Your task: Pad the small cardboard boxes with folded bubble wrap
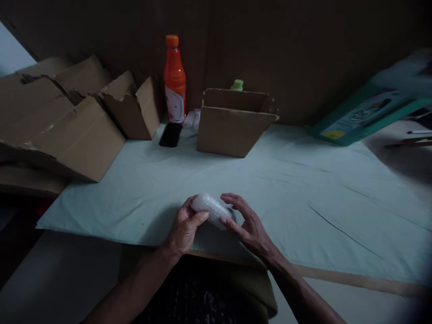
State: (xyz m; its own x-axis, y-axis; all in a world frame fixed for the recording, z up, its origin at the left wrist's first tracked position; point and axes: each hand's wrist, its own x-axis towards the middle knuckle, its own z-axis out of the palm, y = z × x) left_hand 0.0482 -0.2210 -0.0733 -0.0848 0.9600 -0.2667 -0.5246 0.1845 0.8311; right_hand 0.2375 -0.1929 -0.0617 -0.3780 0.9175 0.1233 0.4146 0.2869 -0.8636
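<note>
Both hands hold a small object wrapped in bubble wrap (211, 208) just above the near edge of the table. My left hand (185, 227) grips its left end with thumb and fingers closed around it. My right hand (245, 223) touches its right end, fingers curled over the top. What is inside the wrap cannot be made out.
A pale green sheet (303, 189) covers the table. An open cardboard box (232, 122) stands at the back centre with a green-capped bottle (237, 84) behind it. Beside it are an orange bottle (174, 81) and a black phone (170, 134). Cardboard boxes (67, 126) crowd the left; a teal box (367, 112) lies at the right.
</note>
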